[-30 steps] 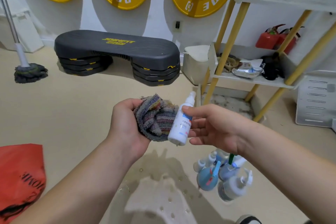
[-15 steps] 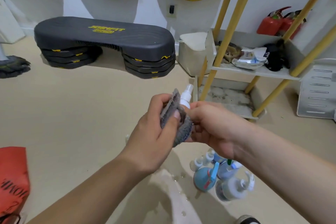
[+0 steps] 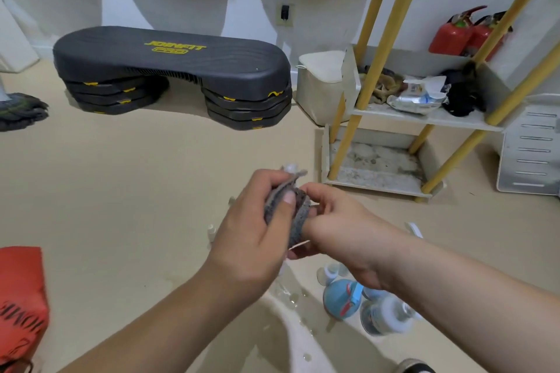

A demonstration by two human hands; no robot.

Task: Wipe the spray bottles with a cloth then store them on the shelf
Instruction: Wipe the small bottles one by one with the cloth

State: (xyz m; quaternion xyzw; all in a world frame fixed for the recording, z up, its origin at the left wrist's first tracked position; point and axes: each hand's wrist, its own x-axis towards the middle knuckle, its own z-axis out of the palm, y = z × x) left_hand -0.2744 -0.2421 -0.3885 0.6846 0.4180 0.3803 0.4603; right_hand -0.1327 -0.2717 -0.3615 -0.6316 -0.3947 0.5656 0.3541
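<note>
My left hand [image 3: 251, 233] grips a grey striped cloth [image 3: 298, 221] wrapped around a small white spray bottle [image 3: 290, 167]. Only the bottle's clear cap shows above the cloth. My right hand [image 3: 339, 221] holds the wrapped bottle from the right side, fingers curled around it. Several more spray bottles [image 3: 357, 303] stand on the floor below my right wrist, among them a blue one with a red trigger and a white pump bottle. The shelf [image 3: 424, 118] with yellow wooden posts stands at the right.
A black step platform [image 3: 172, 70] sits by the wall. A mop head [image 3: 21, 109] lies at the left and a red bag [image 3: 21, 297] at the lower left. Rags, packets and red canisters [image 3: 463, 33] fill the shelf's middle level. Water drops wet the floor.
My left hand has closed the cloth around the bottle, which was bare beside it one second ago. Both hands have sunk in the view as the camera dipped.
</note>
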